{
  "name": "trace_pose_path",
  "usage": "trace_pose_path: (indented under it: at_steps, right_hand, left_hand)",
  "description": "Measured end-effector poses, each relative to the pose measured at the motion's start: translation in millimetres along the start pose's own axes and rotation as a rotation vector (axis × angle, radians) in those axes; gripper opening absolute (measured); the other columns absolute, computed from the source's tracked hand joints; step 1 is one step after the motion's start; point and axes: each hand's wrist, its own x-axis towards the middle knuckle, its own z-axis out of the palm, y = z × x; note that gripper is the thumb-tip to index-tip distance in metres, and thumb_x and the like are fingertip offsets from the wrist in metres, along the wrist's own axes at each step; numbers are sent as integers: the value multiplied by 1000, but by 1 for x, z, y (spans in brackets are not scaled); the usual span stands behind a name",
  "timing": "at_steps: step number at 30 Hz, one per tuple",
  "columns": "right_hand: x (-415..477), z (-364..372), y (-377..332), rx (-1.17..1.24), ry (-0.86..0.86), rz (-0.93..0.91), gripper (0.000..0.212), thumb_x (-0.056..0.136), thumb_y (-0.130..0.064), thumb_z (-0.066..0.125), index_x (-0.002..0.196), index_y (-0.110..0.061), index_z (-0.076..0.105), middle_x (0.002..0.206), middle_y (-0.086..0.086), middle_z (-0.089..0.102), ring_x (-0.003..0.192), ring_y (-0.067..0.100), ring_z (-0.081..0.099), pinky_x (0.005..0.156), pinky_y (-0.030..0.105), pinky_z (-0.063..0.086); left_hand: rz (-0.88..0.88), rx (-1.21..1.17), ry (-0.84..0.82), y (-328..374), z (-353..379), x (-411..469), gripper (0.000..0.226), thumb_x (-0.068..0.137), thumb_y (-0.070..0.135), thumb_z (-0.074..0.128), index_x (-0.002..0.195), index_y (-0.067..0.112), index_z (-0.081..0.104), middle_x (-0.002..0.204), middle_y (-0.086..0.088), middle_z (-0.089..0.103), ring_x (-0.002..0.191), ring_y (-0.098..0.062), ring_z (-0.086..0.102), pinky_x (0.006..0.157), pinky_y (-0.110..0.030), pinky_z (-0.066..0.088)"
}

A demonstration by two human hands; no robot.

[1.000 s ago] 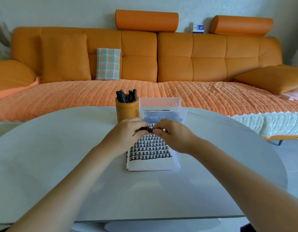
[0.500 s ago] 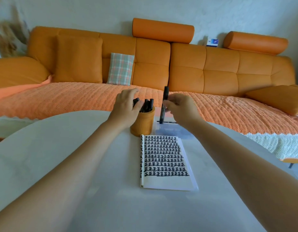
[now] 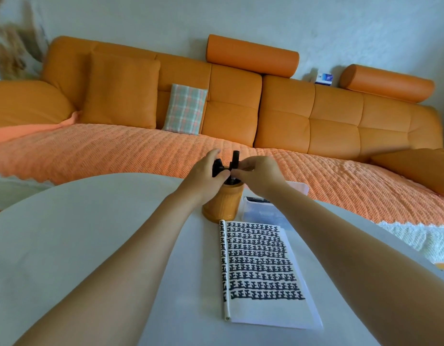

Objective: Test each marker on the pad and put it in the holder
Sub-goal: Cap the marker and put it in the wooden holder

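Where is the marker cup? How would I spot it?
On the white table before the orange sofa lies a pad covered in black marks. Just past its far left corner stands the holder: the only ribbed orange-brown cup, black markers poking out.

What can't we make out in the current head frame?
Head view only:
1. Mouth of the orange cylindrical holder and how many black markers stand in it: covered by the left hand and right hand.
2. Whether the left hand grips those markers or only touches them: fingers overlap.
3. Contents of the clear plastic box: behind the right forearm, blurred.
4. Print on the small blue-and-white box on the orange sofa back: too small.
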Motion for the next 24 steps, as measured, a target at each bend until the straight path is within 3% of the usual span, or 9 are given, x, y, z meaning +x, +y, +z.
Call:
trace_pose_path:
  at_steps: [3,5,8,10,13,15,17,21,24]
  right_hand:
    - [-1,1,6,40,101,-24,39,76,-38,82,107,-23,64,90,-10,60,72,2,53,56,20,37]
    - [-1,1,11,118,106,-1,55,75,-32,83,119,-24,53,99,-9,58,80,3,56,61,22,44]
    - [2,3,18,143,-1,-25,43,87,-19,71,128,-20,60,109,-7,70,95,9,66,86,33,55]
    - [2,1,19,118,-51,-98,33,95,-14,60,127,-21,65,115,-5,72,107,9,63,96,26,50]
    - [4,-8,21,160,-107,-131,43,97,-2,53,133,-25,59,106,-9,73,96,-4,64,82,5,46]
    - [8,-14,28,180,-100,-75,49,95,3,49,134,-27,56,102,-12,73,90,-2,67,77,15,54]
    - [12,-20,40,1,-96,-30,39,96,-1,50,122,-26,64,103,-11,72,90,6,68,70,25,58]
    - [14,-28,65,-327,-324,-5,18,92,-17,65,105,-25,75,108,-6,74,91,10,68,77,21,53]
    - [15,-29,75,-420,-457,5,22,92,-23,67,112,-26,74,114,-4,73,101,15,66,104,37,45]
  left_hand:
    - [32,35,40,-1,2,4,60,96,31,57,149,28,28,146,-1,42,135,-20,37,106,-32,31]
    - [44,33,52,-1,3,7,61,95,30,58,149,28,28,141,0,43,131,-17,39,103,-30,32]
    - [49,0,53,2,5,10,64,93,33,59,149,29,28,137,1,41,126,-14,39,98,-27,31]
    - [75,0,54,4,7,11,64,92,41,58,148,33,28,137,2,40,128,-16,38,102,-31,33]
    - [147,65,76,8,10,13,62,92,48,57,146,36,31,134,1,43,126,-17,40,104,-36,38]
    - [196,171,99,9,13,14,59,91,49,57,144,36,36,129,0,46,121,-19,42,99,-35,39]
    - [231,266,99,8,15,16,51,91,48,58,138,34,47,124,1,48,118,-19,42,96,-33,39]
    - [267,290,153,8,20,20,24,91,36,62,110,23,70,119,2,53,114,-18,48,91,-35,47]
    - [289,335,209,10,22,19,22,92,26,58,112,22,65,123,3,52,111,-19,51,85,-32,49]
